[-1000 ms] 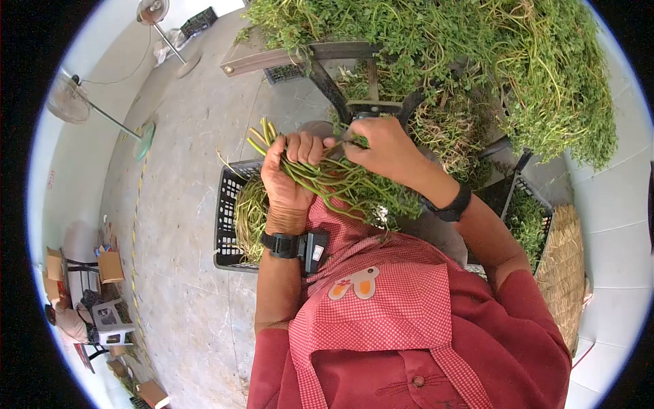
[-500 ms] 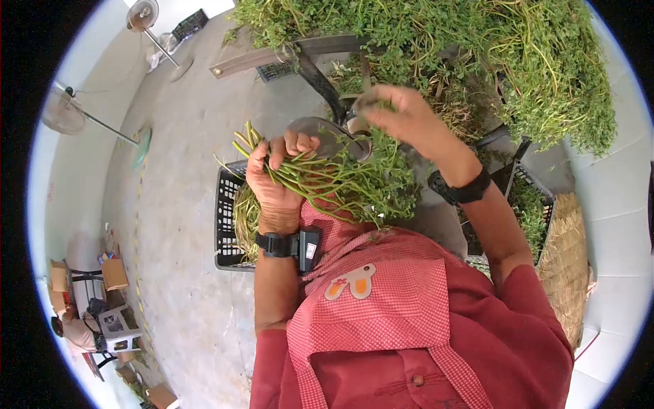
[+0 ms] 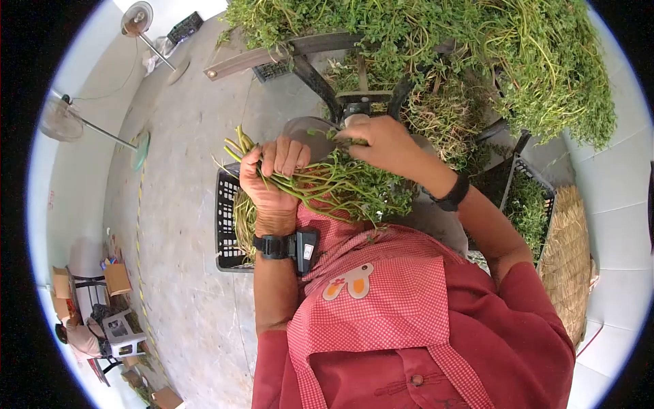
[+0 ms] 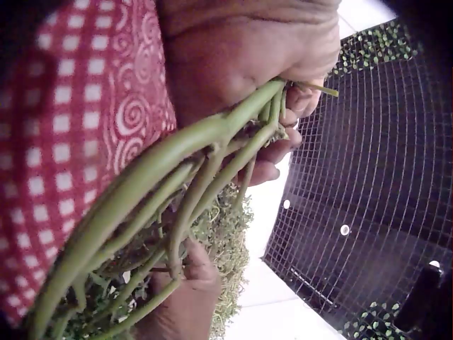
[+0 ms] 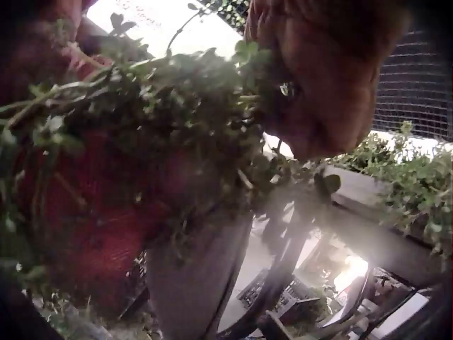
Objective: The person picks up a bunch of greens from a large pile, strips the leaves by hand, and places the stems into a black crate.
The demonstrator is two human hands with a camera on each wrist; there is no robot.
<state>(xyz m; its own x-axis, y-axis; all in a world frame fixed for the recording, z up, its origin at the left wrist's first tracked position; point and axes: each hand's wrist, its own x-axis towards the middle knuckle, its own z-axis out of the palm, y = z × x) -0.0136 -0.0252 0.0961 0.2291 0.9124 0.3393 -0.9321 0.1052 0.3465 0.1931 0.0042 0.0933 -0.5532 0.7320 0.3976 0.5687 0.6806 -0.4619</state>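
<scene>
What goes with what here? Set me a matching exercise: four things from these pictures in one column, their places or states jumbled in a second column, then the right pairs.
Things:
1. left hand
2. right hand
3. black crate
4. heap of greens

Places or states:
A. on the floor, below the left hand
B. piled on the table ahead
C. grips the bundle of stems by the bare stalk end
D. at the bundle's leafy end

Pairs: 1-C, 2-D, 3-A, 4-B
</scene>
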